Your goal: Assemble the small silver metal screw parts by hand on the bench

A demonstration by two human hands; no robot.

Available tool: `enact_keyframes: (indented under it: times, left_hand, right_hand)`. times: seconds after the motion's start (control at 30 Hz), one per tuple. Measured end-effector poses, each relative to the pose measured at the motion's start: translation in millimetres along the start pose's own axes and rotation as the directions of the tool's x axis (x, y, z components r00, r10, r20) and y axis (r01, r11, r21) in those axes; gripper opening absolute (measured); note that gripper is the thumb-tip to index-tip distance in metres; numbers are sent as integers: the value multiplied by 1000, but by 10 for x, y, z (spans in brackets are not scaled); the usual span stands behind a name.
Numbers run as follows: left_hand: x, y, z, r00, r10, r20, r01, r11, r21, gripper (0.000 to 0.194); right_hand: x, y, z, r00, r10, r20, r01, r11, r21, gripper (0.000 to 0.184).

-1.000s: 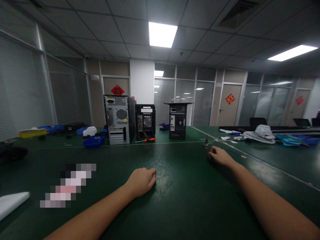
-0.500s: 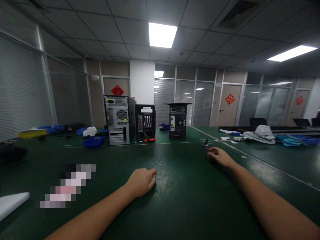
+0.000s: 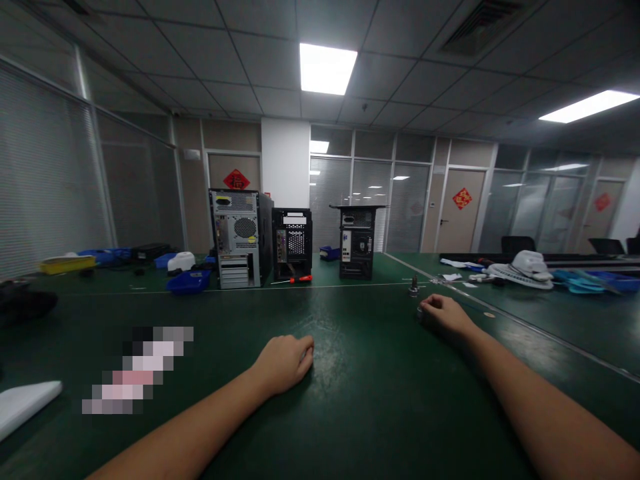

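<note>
My left hand [image 3: 284, 363] rests on the green table [image 3: 350, 407] with its fingers curled in and the thumb against them. What it holds, if anything, is hidden. Farther forward on the right is my right hand [image 3: 447, 315], its fingers bent down around a small metallic piece [image 3: 420, 312] whose edge peeks out at the fingertips. Just beyond that hand, apart from it, a small dark metal part [image 3: 413, 288] stands upright on the table.
Three computer cases [image 3: 245, 247] stand at the back, with a red-handled screwdriver [image 3: 300, 279] before them. Blue trays [image 3: 189, 283] and a yellow tray [image 3: 67, 265] sit at the left. A white hat [image 3: 525, 269] lies right. A white object [image 3: 30, 403] sits near left.
My right hand has drawn back slightly to the right, away from the upright metal part. The left hand keeps its place, and the view has shifted a little.
</note>
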State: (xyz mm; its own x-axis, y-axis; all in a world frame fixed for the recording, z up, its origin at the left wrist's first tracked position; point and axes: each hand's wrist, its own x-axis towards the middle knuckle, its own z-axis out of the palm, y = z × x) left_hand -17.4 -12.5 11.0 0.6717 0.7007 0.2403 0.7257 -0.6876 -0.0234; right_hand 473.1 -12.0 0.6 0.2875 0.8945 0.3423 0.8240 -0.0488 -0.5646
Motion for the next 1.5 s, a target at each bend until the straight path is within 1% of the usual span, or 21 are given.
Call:
enact_keyframes:
  times: [0.1,0.23,0.37,0.43,0.6,0.8,0.87,0.97,1.03,1.07,1.17,1.27,1.37,1.43,1.5]
  left_hand:
    - [0,-1,6,1000,2,-3,-2,1000,3,31]
    - [1,-8,15,1000,2,-4,-2,1000,7,31]
    - [3,-16,22,1000,10,4,-10,1000,0,31]
    - [5,-18,27,1000,12,2,-12,1000,7,31]
    - [13,-18,38,1000,13,-17,-13,1000,18,31]
    - [12,-17,37,1000,17,-15,-17,1000,14,30]
    - [5,-15,34,1000,19,-17,-19,1000,8,30]
    - [-3,-9,24,1000,13,-11,-12,1000,3,30]
    - [-5,-4,14,1000,11,-7,-11,1000,-2,30]
    - [-5,-2,9,1000,9,-4,-9,1000,-6,30]
    - [-2,0,0,1000,0,2,0,1000,-9,30]
    - [1,-2,-1,1000,3,4,-3,1000,-3,30]
    - [3,0,0,1000,5,4,-5,1000,11,30]
    - [3,1,1,1000,-6,7,6,1000,20,31]
    - [4,0,4,1000,-17,9,17,1000,12,32]
  right_hand:
    - [-6,-16,-3,1000,2,29,-1,999,-44,26]
    - [0,-61,-7,1000,7,22,-5,996,-87,24]
    - [46,-118,10,1000,-13,10,14,974,-228,21]
    - [74,-151,25,1000,-3,13,7,961,-275,19]
    - [106,-214,53,999,-20,47,31,965,-261,23]
    - [59,-183,62,999,-25,41,34,971,-236,31]
    - [22,-166,62,994,-58,93,74,980,-187,35]
    - [-31,-153,69,980,-96,175,116,987,-107,49]
    - [-51,-151,87,976,-101,191,122,987,-106,56]
    - [-57,-152,101,976,-109,189,133,984,-119,57]
    - [-71,-179,157,970,-168,175,199,964,-178,50]
    - [-102,-295,218,953,-231,195,274,932,-236,45]
    - [-167,-555,288,919,-294,264,357,904,-236,45]
    - [-237,-809,350,877,-374,303,442,874,-203,45]
    - [-337,-1108,427,816,-472,334,543,825,-159,45]
